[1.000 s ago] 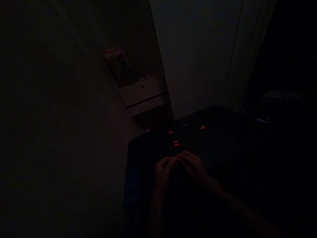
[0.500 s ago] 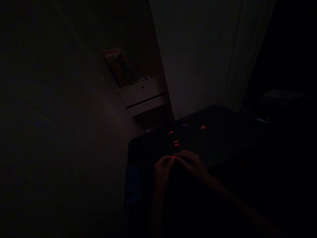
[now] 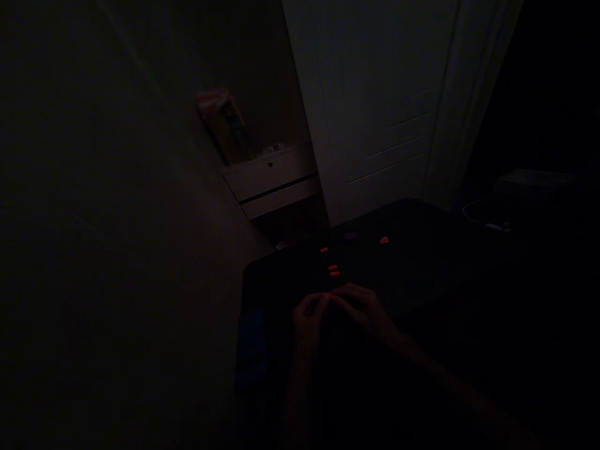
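The room is very dark. My left hand [image 3: 307, 319] and my right hand [image 3: 363, 309] meet fingertip to fingertip over a dark table [image 3: 422, 262]. Both are curled in a pinch around a small red piece [image 3: 327, 294] that barely shows between them. Just beyond the fingers lie two small red pieces [image 3: 333, 270] side by side. A third red piece [image 3: 324, 250] lies further back. An orange piece [image 3: 384, 240] and a dim purple piece [image 3: 350, 236] rest near the table's far edge.
A pale door [image 3: 375, 100] stands behind the table. To its left is a light drawer unit [image 3: 272, 181] with a leaning package [image 3: 222, 122] above it. A white cable [image 3: 482, 222] lies at the right. Something blue [image 3: 252, 350] sits at the table's left edge.
Both hands have shifted slightly up and stay pinched together. A small red piece now shows between the fingertips. The pieces on the table have not moved.
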The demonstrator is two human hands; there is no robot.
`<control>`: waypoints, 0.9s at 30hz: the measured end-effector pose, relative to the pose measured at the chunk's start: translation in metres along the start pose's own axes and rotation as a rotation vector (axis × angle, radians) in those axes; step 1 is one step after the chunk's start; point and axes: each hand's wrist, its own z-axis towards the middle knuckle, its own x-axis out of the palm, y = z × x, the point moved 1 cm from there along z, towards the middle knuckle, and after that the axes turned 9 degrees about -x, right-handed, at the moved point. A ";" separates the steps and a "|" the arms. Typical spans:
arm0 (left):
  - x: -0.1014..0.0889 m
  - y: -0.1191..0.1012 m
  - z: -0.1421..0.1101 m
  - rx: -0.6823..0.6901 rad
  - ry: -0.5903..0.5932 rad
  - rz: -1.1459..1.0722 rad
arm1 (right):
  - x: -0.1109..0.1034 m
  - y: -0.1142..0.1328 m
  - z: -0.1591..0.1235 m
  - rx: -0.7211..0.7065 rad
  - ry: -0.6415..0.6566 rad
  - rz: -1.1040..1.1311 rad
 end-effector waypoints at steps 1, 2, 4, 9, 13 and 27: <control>0.000 0.000 0.000 -0.003 -0.002 -0.011 | 0.000 0.000 0.001 -0.011 0.001 0.012; 0.000 0.001 0.001 -0.007 0.003 -0.021 | 0.000 0.001 0.001 -0.022 -0.003 0.021; 0.000 0.001 0.001 -0.014 0.022 -0.035 | 0.000 0.000 0.002 -0.033 -0.018 0.026; 0.000 0.001 0.001 -0.034 0.041 -0.017 | 0.001 -0.003 0.000 -0.005 -0.060 0.015; 0.000 0.001 0.003 -0.022 0.041 -0.007 | 0.001 -0.002 -0.001 0.033 -0.063 0.015; -0.001 -0.002 0.000 0.034 0.051 0.033 | 0.001 -0.001 -0.001 -0.028 -0.035 0.019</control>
